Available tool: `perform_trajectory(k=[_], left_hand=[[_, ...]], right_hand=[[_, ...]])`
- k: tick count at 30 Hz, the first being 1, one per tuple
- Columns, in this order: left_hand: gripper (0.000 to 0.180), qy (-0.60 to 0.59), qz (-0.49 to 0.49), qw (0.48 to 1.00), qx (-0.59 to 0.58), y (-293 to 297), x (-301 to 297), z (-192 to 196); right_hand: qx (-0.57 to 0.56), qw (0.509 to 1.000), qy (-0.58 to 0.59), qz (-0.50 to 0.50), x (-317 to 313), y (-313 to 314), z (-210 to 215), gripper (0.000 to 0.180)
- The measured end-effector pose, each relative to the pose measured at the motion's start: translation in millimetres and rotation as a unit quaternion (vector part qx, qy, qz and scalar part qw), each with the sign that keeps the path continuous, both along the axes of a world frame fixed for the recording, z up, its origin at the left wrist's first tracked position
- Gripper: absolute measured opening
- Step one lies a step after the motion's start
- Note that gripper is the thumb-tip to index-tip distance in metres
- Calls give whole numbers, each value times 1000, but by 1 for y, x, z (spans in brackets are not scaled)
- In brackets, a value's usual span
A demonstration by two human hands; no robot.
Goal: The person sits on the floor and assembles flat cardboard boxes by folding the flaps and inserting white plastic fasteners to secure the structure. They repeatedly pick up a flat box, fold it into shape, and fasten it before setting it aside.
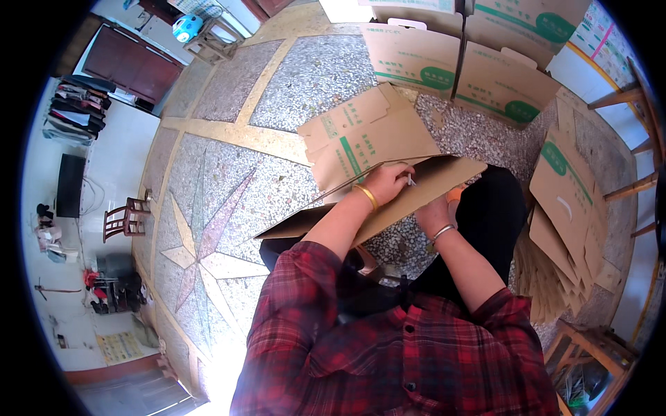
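Observation:
A brown cardboard box (406,206), partly folded, leans across my lap with its panels spread apart. My left hand (387,184), a yellow bangle at its wrist, reaches between the panels. Its fingers are pinched on a small white strip (411,179) at the inner face of the cardboard. My right hand (433,213), with a silver bangle, is at the outer side of the near panel. The cardboard edge hides its fingertips. Something orange (455,195) shows beside that hand, next to my right knee; I cannot make out what it is.
A flattened carton (374,132) with green print lies just ahead. Upright cartons (416,59) stand at the far right. To my right is a stack of flat cartons (565,208), near a wooden stool (590,353). A small chair (125,218) stands by the left wall.

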State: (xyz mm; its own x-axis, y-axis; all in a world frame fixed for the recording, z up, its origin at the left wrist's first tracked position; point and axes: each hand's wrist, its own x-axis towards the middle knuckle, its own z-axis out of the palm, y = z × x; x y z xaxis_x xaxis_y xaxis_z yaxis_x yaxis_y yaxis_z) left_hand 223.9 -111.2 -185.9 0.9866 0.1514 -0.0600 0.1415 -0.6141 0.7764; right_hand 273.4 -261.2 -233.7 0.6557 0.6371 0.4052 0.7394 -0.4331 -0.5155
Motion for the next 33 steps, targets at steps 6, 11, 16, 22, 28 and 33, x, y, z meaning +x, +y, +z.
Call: perform_trajectory(k=[6, 11, 16, 22, 28, 33], left_hand=[[28, -22, 4, 999, -36, 0, -6, -4], [28, -39, -14, 998, 57, 8, -12, -25], [28, 23, 13, 1000, 16, 7, -12, -16], [24, 27, 3, 999, 32, 5, -12, -9], [20, 3, -18, 996, 85, 4, -12, -6], [18, 24, -30, 989, 141, 1, -14, 0]], right_hand=[[-31, 999, -40, -10, -5, -9, 25, 15], [-19, 999, -30, 9, -6, -14, 11, 15], [-37, 993, -112, -14, -7, -15, 29, 12], [-24, 991, -129, -19, -5, -14, 25, 11], [-26, 993, -116, -20, -4, -14, 22, 11], [-25, 997, -64, -26, -7, -11, 13, 12]])
